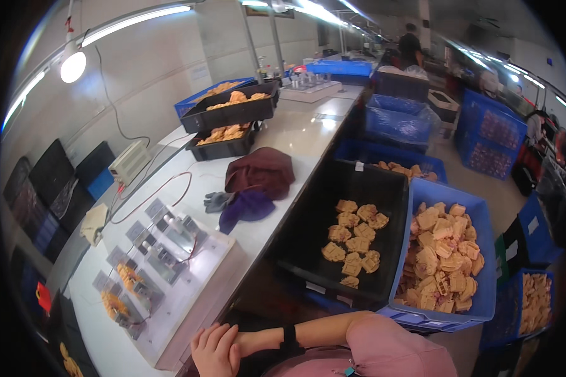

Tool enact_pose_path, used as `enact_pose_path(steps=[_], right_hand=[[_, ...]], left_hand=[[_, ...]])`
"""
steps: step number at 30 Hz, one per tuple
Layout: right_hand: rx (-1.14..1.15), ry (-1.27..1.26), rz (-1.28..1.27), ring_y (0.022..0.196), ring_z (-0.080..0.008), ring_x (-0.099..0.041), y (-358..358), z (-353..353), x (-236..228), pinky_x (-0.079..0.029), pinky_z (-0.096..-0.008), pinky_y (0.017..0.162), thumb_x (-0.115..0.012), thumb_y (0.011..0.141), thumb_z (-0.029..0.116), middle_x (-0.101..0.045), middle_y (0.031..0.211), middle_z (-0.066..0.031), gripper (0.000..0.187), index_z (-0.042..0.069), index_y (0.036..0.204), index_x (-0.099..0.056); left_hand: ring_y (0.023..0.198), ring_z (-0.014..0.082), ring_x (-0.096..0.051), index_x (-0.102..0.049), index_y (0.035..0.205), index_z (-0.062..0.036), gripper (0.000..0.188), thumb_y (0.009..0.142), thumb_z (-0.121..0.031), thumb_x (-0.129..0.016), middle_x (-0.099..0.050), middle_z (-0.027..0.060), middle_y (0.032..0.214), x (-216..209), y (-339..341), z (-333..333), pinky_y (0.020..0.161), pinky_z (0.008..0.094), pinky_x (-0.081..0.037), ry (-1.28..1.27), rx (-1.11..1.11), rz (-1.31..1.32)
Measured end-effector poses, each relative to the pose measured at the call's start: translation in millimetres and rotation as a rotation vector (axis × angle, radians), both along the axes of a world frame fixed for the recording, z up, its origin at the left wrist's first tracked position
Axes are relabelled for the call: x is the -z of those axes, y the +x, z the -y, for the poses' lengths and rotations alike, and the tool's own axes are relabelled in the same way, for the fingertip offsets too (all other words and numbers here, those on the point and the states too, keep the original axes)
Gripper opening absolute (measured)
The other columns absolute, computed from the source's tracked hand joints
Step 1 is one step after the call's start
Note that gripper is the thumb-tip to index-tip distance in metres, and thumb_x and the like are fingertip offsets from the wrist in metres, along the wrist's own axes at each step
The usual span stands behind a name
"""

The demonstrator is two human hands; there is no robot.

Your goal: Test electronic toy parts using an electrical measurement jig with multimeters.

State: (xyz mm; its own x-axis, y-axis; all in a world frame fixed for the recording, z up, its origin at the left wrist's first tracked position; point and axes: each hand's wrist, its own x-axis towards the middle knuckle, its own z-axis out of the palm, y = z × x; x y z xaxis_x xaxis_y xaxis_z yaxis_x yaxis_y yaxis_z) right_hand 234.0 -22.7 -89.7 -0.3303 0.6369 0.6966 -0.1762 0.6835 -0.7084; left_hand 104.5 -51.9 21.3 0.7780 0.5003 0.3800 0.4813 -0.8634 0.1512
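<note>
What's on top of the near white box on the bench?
On the near white box: four fixtures in a row. The two toward the picture's lower left carry orange pieces; the other two show none. The box surface directly under the fixtures is covered.

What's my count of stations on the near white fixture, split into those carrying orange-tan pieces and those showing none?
Stations with an orange-tan piece: 2
Empty-looking stations, no such piece visible: 2
Total: 4 stations on the near white fixture
</note>
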Motion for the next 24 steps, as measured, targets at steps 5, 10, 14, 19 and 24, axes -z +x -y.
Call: enact_pose_path(steps=[5, 10, 14, 19, 24], right_hand=[[-0.217, -0.32, 0.606, 0.096, -0.0303, -0.065, 41, 32, -16, -0.05, -0.0365, 0.086, -0.057, 0.092, 0.019, -0.068, 0.098, -0.0162, 0.021, 0.001, 0.101, -0.066], [0.125, -0.182, 0.549, 0.083, -0.0379, -0.064, 76, 25, -68, -0.05, -0.0437, 0.072, -0.057, 0.09, 0.018, -0.068, 0.089, -0.0158, 0.016, 0.004, 0.091, -0.065], [0.504, -0.161, 0.241, 0.078, -0.0361, -0.061, 104, -16, -90, -0.047, -0.0436, 0.068, -0.059, 0.092, 0.018, -0.063, 0.082, -0.0139, 0.014, 0.005, 0.087, -0.062], [0.727, 0.092, 0.328, 0.077, -0.0256, -0.057, 116, -62, -82, -0.042, -0.0359, 0.073, -0.064, 0.09, 0.012, -0.062, 0.081, -0.0074, 0.006, 0.007, 0.086, -0.063], [0.808, 0.215, 0.245, 0.064, -0.0269, -0.054, 108, -79, -66, -0.039, -0.0363, 0.065, -0.065, 0.084, 0.009, -0.057, 0.07, -0.0038, 0.009, 0.01, 0.077, -0.061]], left_hand=[[0.124, 0.0372, -0.052, -0.059, 0.128, -0.0028, 0.036, 0.098, -0.022, -0.055, -0.061, 0.0181, 0.127, 19, 10, 17, 0.105, 0.0435, -0.04, -0.649, -0.047, 0.1], [0.128, 0.0353, -0.05, -0.055, 0.133, -0.0011, 0.04, 0.1, -0.025, -0.054, -0.058, 0.0208, 0.131, 41, 0, -2, 0.106, 0.0393, -0.041, -0.963, -0.028, 0.427], [0.127, 0.0349, -0.051, -0.056, 0.132, -0.0013, 0.04, 0.1, -0.025, -0.054, -0.058, 0.0205, 0.13, 51, -2, -35, 0.105, 0.0392, -0.041, -0.996, -0.125, 0.503], [0.125, 0.0343, -0.052, -0.056, 0.132, -0.0015, 0.04, 0.1, -0.026, -0.054, -0.059, 0.0201, 0.129, 62, 4, -89, 0.104, 0.039, -0.042, -0.966, -0.173, 0.582], [0.124, 0.0337, -0.052, -0.057, 0.131, -0.0017, 0.04, 0.099, -0.026, -0.055, -0.059, 0.0197, 0.128, 71, 22, -159, 0.103, 0.0388, -0.042, -0.911, -0.187, 0.662]])
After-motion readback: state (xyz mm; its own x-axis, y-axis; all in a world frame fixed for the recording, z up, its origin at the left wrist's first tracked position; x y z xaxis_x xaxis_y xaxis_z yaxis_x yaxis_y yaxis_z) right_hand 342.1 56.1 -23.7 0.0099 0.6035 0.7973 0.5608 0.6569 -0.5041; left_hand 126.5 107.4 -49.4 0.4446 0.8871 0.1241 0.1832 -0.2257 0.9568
